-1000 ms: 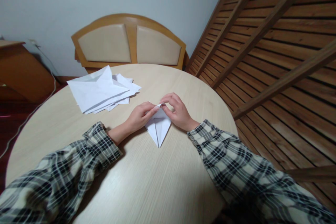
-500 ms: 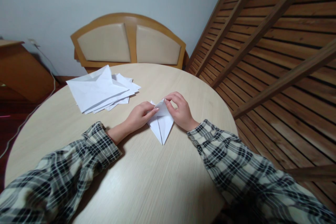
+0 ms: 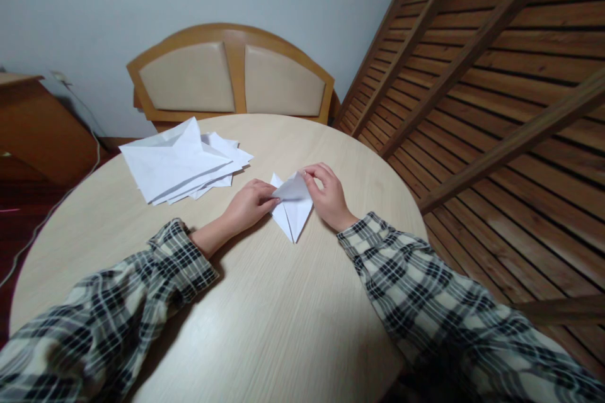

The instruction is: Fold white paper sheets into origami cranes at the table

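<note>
Folded paper (image 3: 297, 217): no writing can be read on the white faces that show.
Paper stack (image 3: 174, 164): by the far left edge of the round table (image 3: 283, 321); no print legible on the sheets.
Tabletop: pale grain from edge to edge, no lettering readable.
Plaid sleeves (image 3: 392, 264): no label or brand legible.
Padded backboard (image 3: 240, 79): beyond the table's far edge; no mark readable.
Wall socket (image 3: 59, 76): beyond the far left edge; too small to tell any marking.
Slatted wood (image 3: 501, 126): beyond the right edge; no sign or number readable.
</note>
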`<state>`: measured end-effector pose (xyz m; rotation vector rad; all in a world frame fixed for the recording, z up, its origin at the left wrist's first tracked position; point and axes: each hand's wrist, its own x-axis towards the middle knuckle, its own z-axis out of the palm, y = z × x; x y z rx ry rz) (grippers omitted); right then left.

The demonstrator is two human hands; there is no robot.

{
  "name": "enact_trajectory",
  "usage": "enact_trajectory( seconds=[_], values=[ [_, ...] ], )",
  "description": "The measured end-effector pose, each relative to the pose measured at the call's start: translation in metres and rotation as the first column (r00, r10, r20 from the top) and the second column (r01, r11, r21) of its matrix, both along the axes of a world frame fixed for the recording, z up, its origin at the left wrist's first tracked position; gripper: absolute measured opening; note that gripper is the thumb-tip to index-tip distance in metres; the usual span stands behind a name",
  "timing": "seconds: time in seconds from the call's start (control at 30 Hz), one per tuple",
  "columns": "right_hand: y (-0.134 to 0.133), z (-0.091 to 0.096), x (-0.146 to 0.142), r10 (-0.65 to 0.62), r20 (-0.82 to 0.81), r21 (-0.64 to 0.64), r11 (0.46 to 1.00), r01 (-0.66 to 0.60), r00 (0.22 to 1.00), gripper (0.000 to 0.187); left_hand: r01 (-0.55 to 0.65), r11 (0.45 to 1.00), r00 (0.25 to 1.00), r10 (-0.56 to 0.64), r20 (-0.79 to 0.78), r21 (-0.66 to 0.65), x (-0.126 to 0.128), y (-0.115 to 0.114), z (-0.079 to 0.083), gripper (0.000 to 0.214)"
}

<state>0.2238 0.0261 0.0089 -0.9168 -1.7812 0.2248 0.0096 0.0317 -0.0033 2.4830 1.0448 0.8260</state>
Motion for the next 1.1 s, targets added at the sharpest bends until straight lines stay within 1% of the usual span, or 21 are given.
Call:
enact_trajectory(
  seconds=[0.2,0.3,0.33,0.4,0.47,0.53,0.6,0.77,0.9,1.1],
  values=[
    [0.009,-0.008,0.007,0.013,-0.003,-0.03,0.999,-0.013,1.0,0.015,-0.141,0.99,0.99,0.142,0.02,-0.029,-0.008,0.004,-0.003,0.022],
    [0.015,-0.015,0.011,0.033,-0.022,-0.088,0.996,-0.034,0.999,0.015,-0.198,0.978,0.978,0.201,0.045,-0.073,-0.01,0.005,-0.004,0.012],
    [0.018,-0.017,0.012,0.04,-0.033,-0.132,0.99,-0.044,0.999,0.016,-0.209,0.974,0.975,0.214,0.059,-0.09,-0.011,0.006,-0.004,0.013],
    [0.022,-0.021,0.014,0.056,-0.062,-0.228,0.971,-0.068,0.997,0.016,-0.223,0.967,0.967,0.235,0.1,-0.126,-0.011,0.006,-0.006,0.026],
    [0.024,-0.024,0.015,0.071,-0.067,-0.287,0.954,-0.088,0.995,0.016,-0.222,0.962,0.96,0.244,0.134,-0.159,-0.011,0.007,-0.008,0.035],
    [0.025,-0.026,0.015,0.09,-0.026,-0.306,0.947,-0.093,0.996,0.015,-0.216,0.955,0.957,0.248,0.149,-0.202,-0.01,0.007,-0.01,0.039],
    [0.025,-0.026,0.014,0.116,0.05,-0.305,0.948,-0.095,0.992,0.015,-0.223,0.944,0.954,0.263,0.145,-0.245,-0.01,0.007,-0.011,0.043],
    [0.023,-0.024,0.011,0.165,0.233,-0.255,0.961,-0.103,0.959,0.016,-0.242,0.925,0.944,0.295,0.151,-0.294,-0.008,0.005,-0.008,0.053],
    [0.023,-0.024,0.011,0.174,0.308,-0.258,0.962,-0.093,0.935,0.018,-0.238,0.918,0.94,0.3,0.163,-0.317,-0.007,0.004,-0.006,0.053],
    [0.026,-0.027,0.013,0.182,0.38,-0.268,0.96,-0.081,0.907,0.021,-0.252,0.916,0.936,0.313,0.162,-0.312,-0.007,0.003,-0.006,0.051]
  ],
)
